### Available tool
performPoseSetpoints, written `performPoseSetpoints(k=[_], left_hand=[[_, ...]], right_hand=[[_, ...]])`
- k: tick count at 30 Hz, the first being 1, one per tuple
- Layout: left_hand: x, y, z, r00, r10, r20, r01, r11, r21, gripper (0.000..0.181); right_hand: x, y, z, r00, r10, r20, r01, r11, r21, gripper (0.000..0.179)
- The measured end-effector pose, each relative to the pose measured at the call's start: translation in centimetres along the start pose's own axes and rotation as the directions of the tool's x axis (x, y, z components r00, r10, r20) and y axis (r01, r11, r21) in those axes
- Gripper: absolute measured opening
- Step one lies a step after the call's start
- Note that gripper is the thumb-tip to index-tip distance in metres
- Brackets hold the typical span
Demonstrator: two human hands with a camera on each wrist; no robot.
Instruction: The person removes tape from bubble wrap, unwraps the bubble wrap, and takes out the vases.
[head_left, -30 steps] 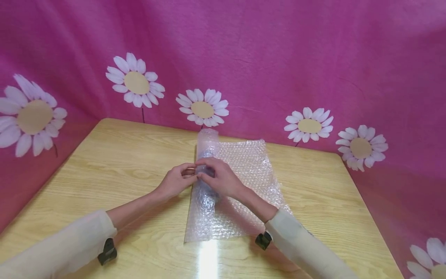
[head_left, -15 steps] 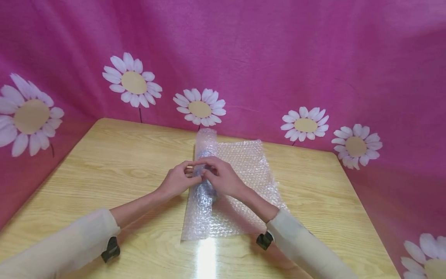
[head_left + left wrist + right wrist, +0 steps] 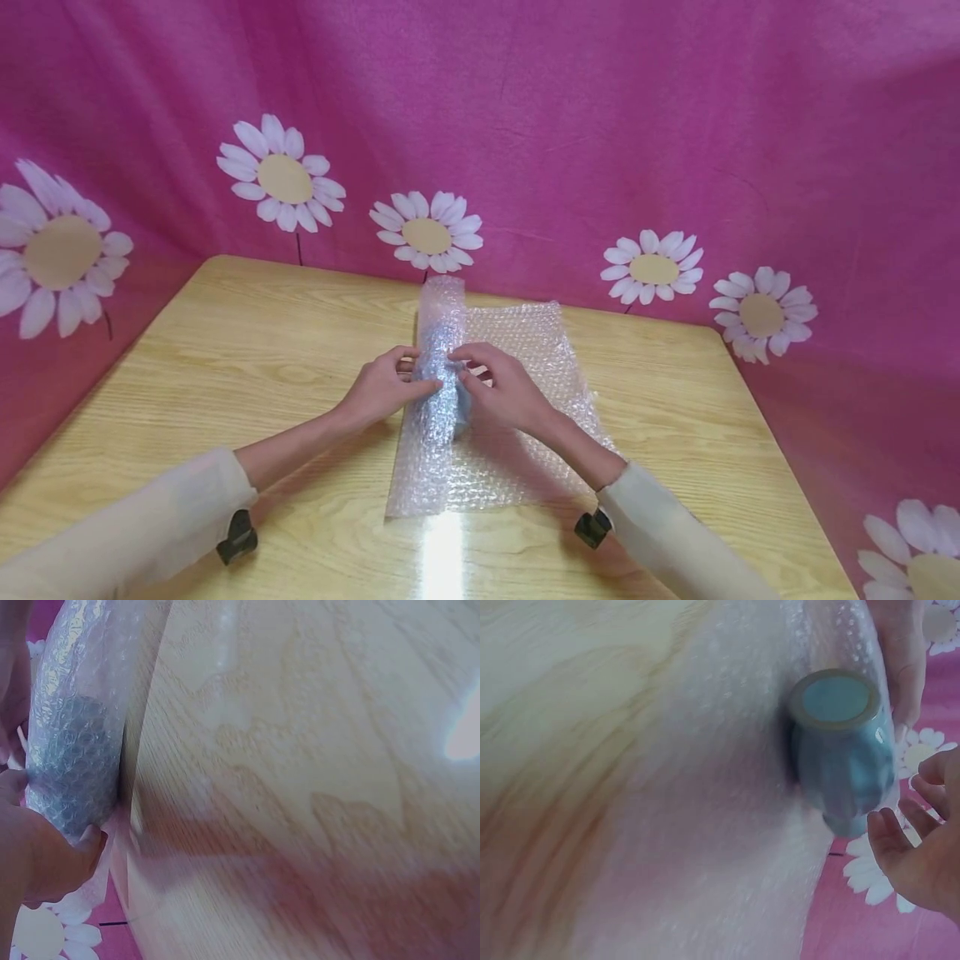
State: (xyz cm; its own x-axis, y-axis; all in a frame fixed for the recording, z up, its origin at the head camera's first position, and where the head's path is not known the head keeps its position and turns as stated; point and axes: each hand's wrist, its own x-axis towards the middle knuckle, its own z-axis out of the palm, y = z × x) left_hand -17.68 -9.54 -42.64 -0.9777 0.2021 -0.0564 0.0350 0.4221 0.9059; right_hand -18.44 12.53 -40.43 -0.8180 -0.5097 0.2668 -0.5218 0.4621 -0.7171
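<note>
A blue-green ceramic vase point(image 3: 844, 769) lies on its side, its round base plain in the right wrist view. One edge of a clear bubble wrap sheet point(image 3: 532, 350) is folded over it, forming a long roll point(image 3: 438, 333). With thumb on top and fingers on the far left side, my left hand point(image 3: 378, 390) holds the wrapped vase; the left wrist view shows the dark vase through the bubbles. My right hand point(image 3: 504, 390) is at the roll's right side, fingers loosely bent with nothing between them. Its fingertips look slightly apart from the vase in the right wrist view.
The sheet's flat part spreads rightward over the wooden table point(image 3: 712, 417). A pink curtain point(image 3: 525, 125) with white daisies hangs behind and at both sides. Dark small devices point(image 3: 237, 537) sit at the sleeve cuffs. Light glares off the table's front.
My right hand has let go of the roll's top and drawn back rightward. My left hand stays on the wrapped vase, its thumb slightly further over the top.
</note>
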Motion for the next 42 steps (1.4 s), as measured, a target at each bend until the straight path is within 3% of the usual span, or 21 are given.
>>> performPoseSetpoints(k=[12, 22, 32, 42], left_hand=[[0.1, 0.0, 0.1, 1.000, 0.025, 0.004, -0.025, 0.999, -0.025, 0.066], [0.0, 0.2, 0.1, 1.000, 0.018, 0.015, -0.017, 0.999, -0.038, 0.070], [0.0, 0.3, 0.2, 1.000, 0.010, 0.021, -0.009, 0.999, -0.036, 0.071], [0.1, 0.1, 0.2, 0.999, -0.002, 0.042, 0.006, 0.995, -0.096, 0.082]], right_hand=[[-2.9, 2.4, -2.0, 0.991, 0.072, 0.111, -0.051, 0.981, -0.186, 0.036], [-5.4, 4.2, -3.3, 0.979, 0.090, 0.181, -0.020, 0.934, -0.356, 0.044], [-7.4, 6.1, -4.4, 0.975, 0.047, 0.219, 0.065, 0.878, -0.474, 0.058], [-8.7, 6.8, -4.9, 0.943, 0.158, 0.292, 0.023, 0.846, -0.533, 0.069]])
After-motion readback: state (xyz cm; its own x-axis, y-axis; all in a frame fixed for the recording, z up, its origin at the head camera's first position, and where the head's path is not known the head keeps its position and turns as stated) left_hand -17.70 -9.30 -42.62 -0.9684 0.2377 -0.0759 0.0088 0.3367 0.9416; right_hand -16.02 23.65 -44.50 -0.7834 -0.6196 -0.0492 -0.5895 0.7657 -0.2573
